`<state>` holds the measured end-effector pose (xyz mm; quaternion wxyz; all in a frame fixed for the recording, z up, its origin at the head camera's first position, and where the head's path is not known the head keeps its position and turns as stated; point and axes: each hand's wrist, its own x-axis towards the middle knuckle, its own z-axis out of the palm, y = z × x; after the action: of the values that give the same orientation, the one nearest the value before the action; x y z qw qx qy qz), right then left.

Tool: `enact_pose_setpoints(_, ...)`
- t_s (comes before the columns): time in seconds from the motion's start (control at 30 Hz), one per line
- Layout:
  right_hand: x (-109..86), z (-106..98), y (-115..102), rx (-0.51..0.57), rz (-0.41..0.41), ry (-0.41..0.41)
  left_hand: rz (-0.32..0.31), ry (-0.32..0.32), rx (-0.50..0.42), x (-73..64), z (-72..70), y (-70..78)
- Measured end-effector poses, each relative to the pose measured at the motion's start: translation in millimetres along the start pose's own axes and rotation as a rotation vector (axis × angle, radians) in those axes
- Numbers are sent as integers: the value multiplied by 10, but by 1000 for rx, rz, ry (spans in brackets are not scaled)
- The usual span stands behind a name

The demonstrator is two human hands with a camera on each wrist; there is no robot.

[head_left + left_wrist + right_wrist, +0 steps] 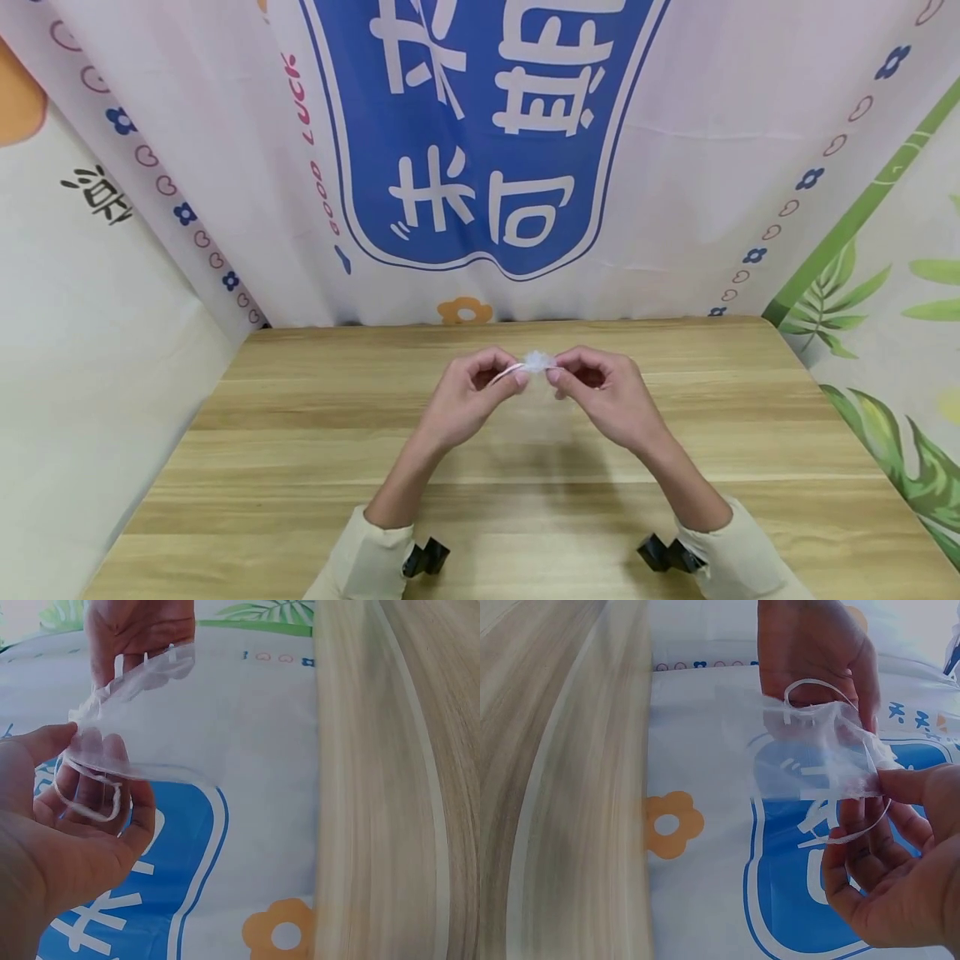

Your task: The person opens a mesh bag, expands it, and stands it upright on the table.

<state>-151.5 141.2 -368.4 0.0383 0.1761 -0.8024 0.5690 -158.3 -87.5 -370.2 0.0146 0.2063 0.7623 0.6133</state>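
A small sheer white drawstring pouch (pixel 537 362) hangs between my two hands above the table, its gathered top bunched up. With thumb and fingers my left hand (pixel 468 398) pinches one side of that top. My right hand (pixel 611 398) pinches the opposite side in the same way. A white cord (pixel 94 814) loops out below the left fingers in the left wrist view. Another cord loop (pixel 847 838) hangs by the right fingers in the right wrist view. Through the see-through mesh (pixel 802 750) the backdrop shows, and I make out nothing inside.
Beneath the hands lies a wood-grain table (pixel 300 467). A white cloth backdrop (pixel 675 167) with a blue printed panel (pixel 472 208) rises behind its far edge. Printed cloth also hangs at the left and right sides. A black wrist mount (pixel 426 557) sits on each sleeve.
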Motion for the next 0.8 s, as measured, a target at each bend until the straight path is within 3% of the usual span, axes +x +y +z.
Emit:
enact_pose_setpoints(0.33, -14, -78, -46, -14, 37, -20, -6, 43, 1, -12, -35, 12)
enact_pose_setpoints(0.53, -24, -90, -30, -10, 0, -22, 21, 79, -10, -4, -23, -8)
enact_pose_setpoints(0.8, -2, -75, -13, -5, -18, -42, 47, 35, -43, -2, 44, -28)
